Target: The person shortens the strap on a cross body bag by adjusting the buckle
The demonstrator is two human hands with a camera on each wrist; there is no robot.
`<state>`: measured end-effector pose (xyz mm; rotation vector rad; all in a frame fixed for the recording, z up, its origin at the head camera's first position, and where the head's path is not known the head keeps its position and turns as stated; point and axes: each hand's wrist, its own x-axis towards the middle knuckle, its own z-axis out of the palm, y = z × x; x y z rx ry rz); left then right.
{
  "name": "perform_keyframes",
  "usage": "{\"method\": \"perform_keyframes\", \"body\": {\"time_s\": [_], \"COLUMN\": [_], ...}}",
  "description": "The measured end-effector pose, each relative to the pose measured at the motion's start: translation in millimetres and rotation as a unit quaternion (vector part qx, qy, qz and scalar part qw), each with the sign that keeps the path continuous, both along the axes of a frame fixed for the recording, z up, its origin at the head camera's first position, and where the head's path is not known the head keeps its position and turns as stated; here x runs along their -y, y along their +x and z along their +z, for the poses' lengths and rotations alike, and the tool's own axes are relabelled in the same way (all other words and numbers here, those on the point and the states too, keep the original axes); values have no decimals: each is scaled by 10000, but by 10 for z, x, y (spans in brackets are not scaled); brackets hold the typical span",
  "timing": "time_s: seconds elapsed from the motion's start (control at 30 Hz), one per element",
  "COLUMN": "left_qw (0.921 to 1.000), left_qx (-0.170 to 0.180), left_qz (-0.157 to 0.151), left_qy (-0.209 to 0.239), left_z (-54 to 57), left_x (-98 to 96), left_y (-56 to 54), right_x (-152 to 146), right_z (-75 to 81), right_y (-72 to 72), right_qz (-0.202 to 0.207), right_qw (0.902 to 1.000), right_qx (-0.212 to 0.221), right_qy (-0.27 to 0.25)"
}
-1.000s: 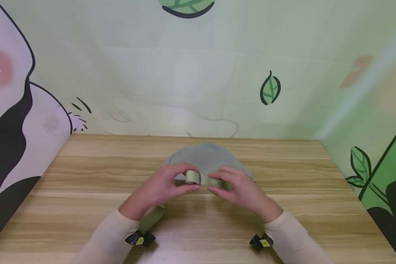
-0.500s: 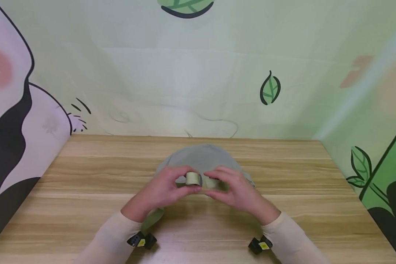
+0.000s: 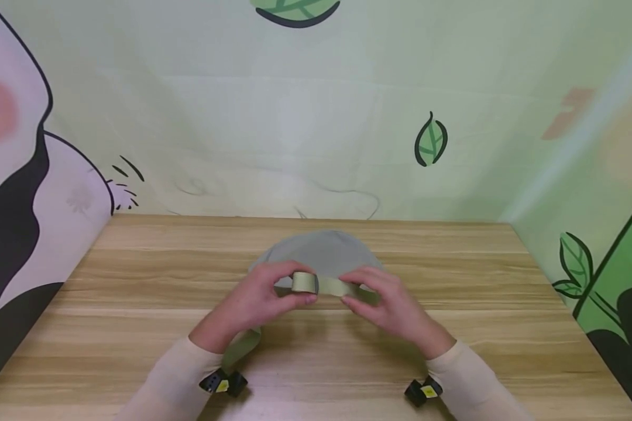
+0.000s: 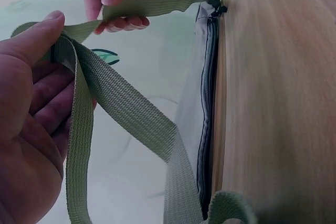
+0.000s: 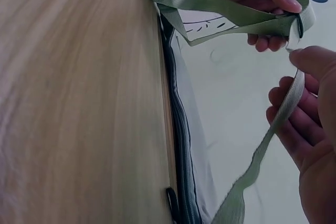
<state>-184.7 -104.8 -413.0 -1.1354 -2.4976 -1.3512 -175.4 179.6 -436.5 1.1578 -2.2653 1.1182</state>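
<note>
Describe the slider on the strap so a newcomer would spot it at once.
On the wooden table is a grey zippered bag; in front of it, the left hand and right hand hold a pale green strap. The slider closes the small loop at the left hand, a thin dark bar against the pale strap.

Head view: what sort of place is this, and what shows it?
Perhaps a recording booth: a wood-grain table, a cartoon-printed backdrop behind it, and black wrist devices on the person.
</note>
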Motion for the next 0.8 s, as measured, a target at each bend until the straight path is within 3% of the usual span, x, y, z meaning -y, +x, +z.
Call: {"method": "perform_keyframes", "body": {"time_s": [0.23,0.43,0.63,0.8], "left_qw": [9999,9996,9995,9984], "left_qx": [-44,120,-32,-93], "left_qz": [-101,-174,-211,-242], "left_qy": [118,171,234,496], "left_z": [-8,-20,-53,-61], "left_x": [-14,-48,-83,-114], "left_y": [-10,-10,-16,-15], "right_x": [7,38,99,119], "right_z": [-14,-7,3,2], "right_y": [-6,23,25,26], "right_qz": [253,406,687,599], "right_qw": [9992,9965,9941,9947], "right_qx": [239,581,539,623], "right_qy": [-184,-443,-638,-565]}}
